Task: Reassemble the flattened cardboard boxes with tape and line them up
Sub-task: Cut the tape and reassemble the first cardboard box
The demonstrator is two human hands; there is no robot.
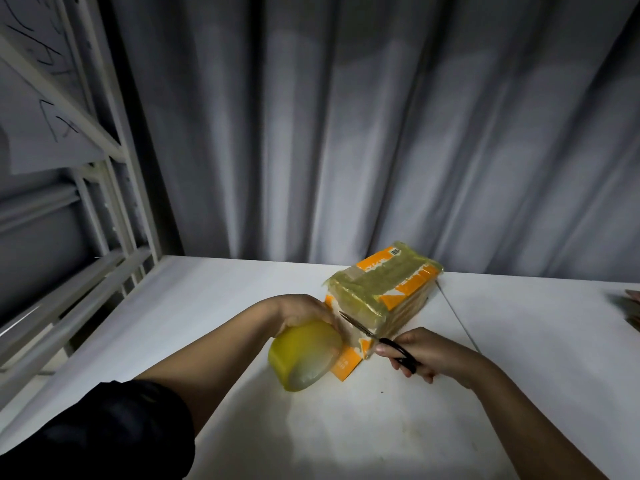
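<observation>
An orange and white cardboard box [388,289] lies on the white table [346,427], much of it wrapped in yellowish clear tape. My left hand [301,311] grips a large yellow roll of tape [304,355] at the box's near left corner. A strip of tape runs from the roll to the box. My right hand [426,355] holds black scissors [381,339] by the handles, and their blades point up-left across the strip at the box's near end. An orange flap [344,367] sticks out under the roll.
A grey curtain [381,133] hangs behind the table. A white metal rack [104,168] stands at the left. A seam [457,317] runs across the table to the right of the box. Something brown [633,306] shows at the right edge.
</observation>
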